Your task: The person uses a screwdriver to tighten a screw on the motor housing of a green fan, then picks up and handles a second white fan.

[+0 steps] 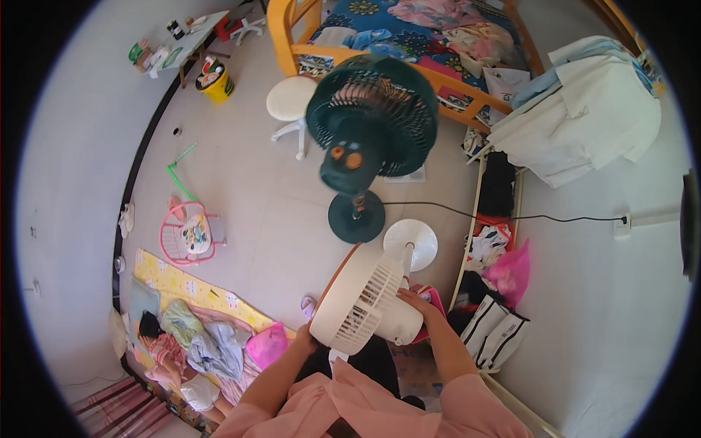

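Our right hand (415, 298) grips the back housing of the round white plastic fan head (361, 299); our left hand (305, 340) clasps its near-left rim (fingers hidden). Far behind stands a dark green pedestal fan (371, 117), white round stool (290, 98) to its left.

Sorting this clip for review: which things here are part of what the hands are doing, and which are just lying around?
In hand:
white fan, gripped on both sides
left hand at its front rim
right hand on its back

Lying about:
green fan
white stool
yellow bucket
pink child's chair
bed
floor mat
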Demonstrator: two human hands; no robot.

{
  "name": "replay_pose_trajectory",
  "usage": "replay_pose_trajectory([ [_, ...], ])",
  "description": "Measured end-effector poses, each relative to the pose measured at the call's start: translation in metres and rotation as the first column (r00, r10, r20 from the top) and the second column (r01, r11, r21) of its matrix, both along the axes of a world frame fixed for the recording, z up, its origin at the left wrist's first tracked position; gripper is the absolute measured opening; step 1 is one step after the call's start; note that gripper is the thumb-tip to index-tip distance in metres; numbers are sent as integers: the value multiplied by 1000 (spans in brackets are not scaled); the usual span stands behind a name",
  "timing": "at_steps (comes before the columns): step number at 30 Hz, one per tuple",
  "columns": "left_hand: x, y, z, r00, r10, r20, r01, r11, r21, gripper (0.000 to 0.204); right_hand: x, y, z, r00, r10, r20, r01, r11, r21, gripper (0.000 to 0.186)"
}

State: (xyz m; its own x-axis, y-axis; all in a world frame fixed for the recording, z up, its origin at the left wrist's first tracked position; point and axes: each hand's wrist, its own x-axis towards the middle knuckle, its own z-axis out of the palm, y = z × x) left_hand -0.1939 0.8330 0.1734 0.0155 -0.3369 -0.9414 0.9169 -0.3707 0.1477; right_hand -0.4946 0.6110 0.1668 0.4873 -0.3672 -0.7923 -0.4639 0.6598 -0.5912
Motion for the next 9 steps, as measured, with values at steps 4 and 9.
replay_pose_trajectory([
  [4,49,35,14,992,-60,111,56,998,34,24,46,46,13,993,-120,-22,122,978,168,39],
  [9,81,68,-2,964,-152,220,152,988,19,26,42,94,-78,994,-108,33,104,990,99,52],
])
